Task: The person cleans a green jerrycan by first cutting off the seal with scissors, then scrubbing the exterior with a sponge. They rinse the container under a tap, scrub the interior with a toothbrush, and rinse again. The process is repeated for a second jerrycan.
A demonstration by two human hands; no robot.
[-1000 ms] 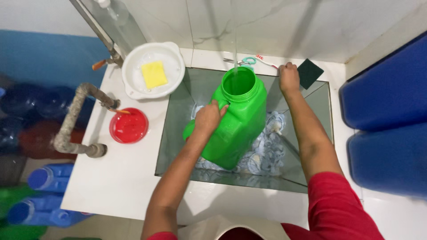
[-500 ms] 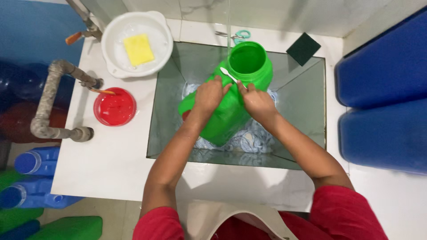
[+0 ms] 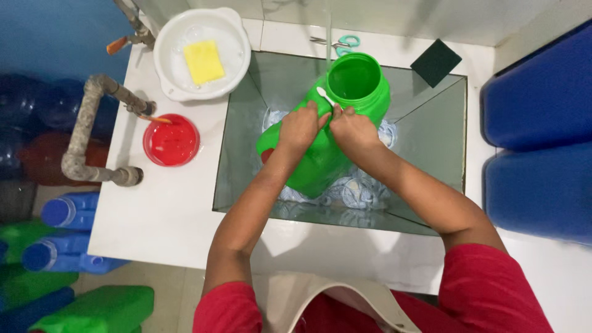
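Right hand [image 3: 351,131] shifted onto jug [image 3: 327,160].

A white tiled counter [image 3: 179,209] surrounds a sunken glass-walled basin [image 3: 425,154] beneath white wall tiles.

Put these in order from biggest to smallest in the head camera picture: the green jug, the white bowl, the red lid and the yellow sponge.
1. Green jug
2. White bowl; shown whole, while hands cover part of the jug
3. Red lid
4. Yellow sponge, lying inside the bowl
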